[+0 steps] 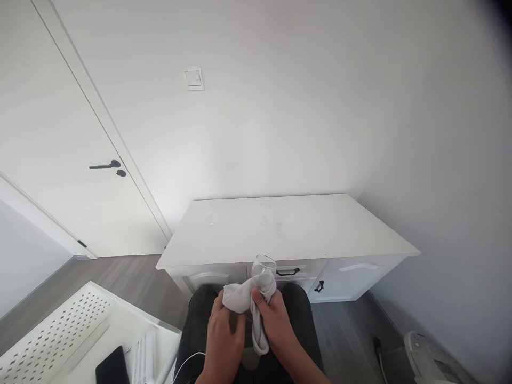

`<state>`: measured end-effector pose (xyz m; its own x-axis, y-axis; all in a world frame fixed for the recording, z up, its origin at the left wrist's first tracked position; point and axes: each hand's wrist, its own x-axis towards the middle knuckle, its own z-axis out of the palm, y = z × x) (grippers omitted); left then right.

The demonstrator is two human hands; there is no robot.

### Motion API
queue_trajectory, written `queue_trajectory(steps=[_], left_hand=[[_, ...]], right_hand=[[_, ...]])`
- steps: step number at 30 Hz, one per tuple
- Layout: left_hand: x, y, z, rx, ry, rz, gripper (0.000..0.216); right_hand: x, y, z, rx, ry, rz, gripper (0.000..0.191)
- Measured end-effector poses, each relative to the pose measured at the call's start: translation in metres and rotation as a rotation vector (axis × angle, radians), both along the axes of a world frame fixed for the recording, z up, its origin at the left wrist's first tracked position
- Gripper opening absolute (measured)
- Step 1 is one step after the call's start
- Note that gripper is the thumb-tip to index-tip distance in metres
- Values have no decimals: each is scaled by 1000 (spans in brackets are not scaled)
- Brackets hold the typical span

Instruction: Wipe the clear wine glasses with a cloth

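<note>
A clear drinking glass (pixel 264 265) sticks up from a white cloth (pixel 244 298) over my lap. My left hand (pixel 224 337) is closed round the cloth's left side. Closed as well, my right hand (pixel 276 322) grips the cloth and the lower part of the glass, its thumb pressed on the fabric. A strip of the cloth hangs down between my wrists. Three more clear glasses stand faintly visible on the white cabinet top (pixel 240 240) in front of me, one being a glass (pixel 210 215) at the left.
The low white cabinet has black handles (pixel 288 272) facing my knees. A white door with a black lever (pixel 106 166) is at the left. A white perforated tray (pixel 56 336) with a black phone (pixel 112 368) lies at bottom left. A light switch (pixel 194 79) is on the wall.
</note>
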<state>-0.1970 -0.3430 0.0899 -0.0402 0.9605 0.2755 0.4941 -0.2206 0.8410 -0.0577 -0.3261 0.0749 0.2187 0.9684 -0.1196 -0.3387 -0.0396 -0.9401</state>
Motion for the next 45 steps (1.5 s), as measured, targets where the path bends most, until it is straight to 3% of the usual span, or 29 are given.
queue_trajectory(steps=[2,4,7,9,11,13,17,19,20,23,25,27,30,32,34,37,39,41,43,45], left_hand=[[-12,3,5,13,-11,67,32],[-24,8,13,-21,-72,101,36],[-33,16,28,-145,-301,0,49],[-32,18,36,-308,-501,-180,50],[-25,19,41,-451,-637,-356,44],[-18,18,44,-444,-605,-373,36],[-7,14,46,-156,-301,-93,23],[-8,14,46,-122,-314,-80,21],[-10,15,46,-162,-381,-124,21],[-15,20,47,-414,-673,-374,27],[-13,20,48,-466,-721,-457,29],[-8,16,49,-325,-561,-344,25],[0,9,48,-10,-246,-39,15],[1,6,48,103,-188,44,16],[-1,5,49,170,-264,101,17],[-5,4,48,343,-409,193,18],[-5,1,44,489,-403,126,23],[-2,-4,39,582,-318,-23,34],[2,-9,34,614,-229,-146,43],[5,-12,32,567,-196,-241,40]], right_hand=[[2,2,-1,-62,39,-72,55],[6,4,-3,-134,68,-42,57],[9,0,-9,-213,145,334,59],[4,-8,-15,-219,227,670,62],[-7,-16,-18,-173,287,899,64],[-19,-21,-17,-77,270,911,58],[-30,-22,-1,132,-183,466,21],[-23,-20,7,168,-309,414,15],[-17,-19,10,163,-279,496,16],[0,-19,12,80,-15,929,34],[4,-19,8,45,85,1082,45],[0,-19,4,95,-15,983,41],[-12,-19,-1,264,-402,551,24],[-16,-18,-4,349,-494,358,24],[-16,-17,-9,277,-364,198,27],[-13,-15,-16,-74,-12,-58,36],[-15,-16,-15,-219,235,-60,41],[-20,-17,-7,-252,481,115,39],[-23,-17,4,-248,651,285,38],[-24,-16,13,-258,705,351,45]])
